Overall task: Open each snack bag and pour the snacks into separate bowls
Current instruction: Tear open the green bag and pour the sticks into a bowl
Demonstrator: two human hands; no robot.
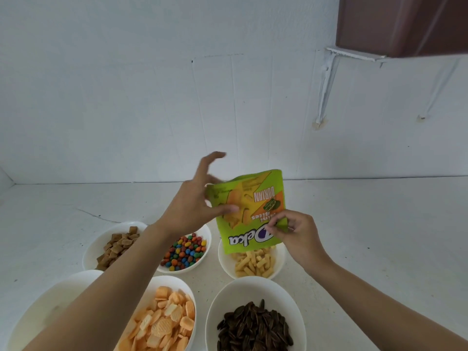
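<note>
Slick film, smooth white bowls, matt surroundings

The snack bag (pixel 249 214) is thin green printed plastic film, glossy and lightly creased. The bowls (pixel 240 292) are white, smooth and faintly shiny; ceramic or glass, I cannot tell. The counter (pixel 379 224) looks like pale, faintly speckled stone, matt. The wall (pixel 126 97) is white painted, matt, with hairline cracks, and the bracket (pixel 326 82) carries the same white paint. The cabinet (pixel 405 21) is brown with a soft sheen. The coated candies (pixel 184 252) are glossy, the sunflower seeds (pixel 253 328) dark and striped, the crackers (pixel 162 325) matt and ridged, and the puffed sticks (pixel 253 267) dry and rough.
</note>
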